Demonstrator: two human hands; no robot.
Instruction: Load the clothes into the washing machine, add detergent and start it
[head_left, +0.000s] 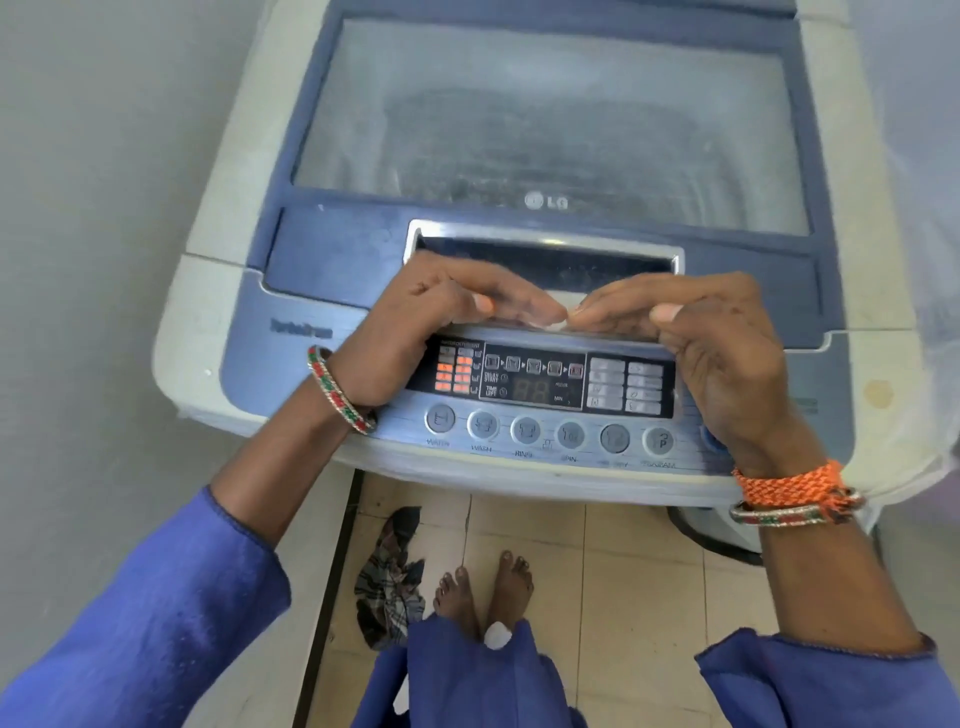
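- Washing machine (540, 130) lid closed; panel lit.
- Left hand (415, 322), right hand (711, 338): fingers loosely curled, resting at lid's near edge.
- Whether they grip it: cannot tell.

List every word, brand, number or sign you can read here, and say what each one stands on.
"LG": on the lid of the washing machine.
"DELAY START", "TIME LEFT": on the display panel, left of the dim digits.
"88", faint: the digits.
"WASH", "RINSE", "SPIN": under the round buttons.
"P": on the rightmost button.
Too blurred to read: the script on the left lid corner, the other button labels, the panel's small icons.
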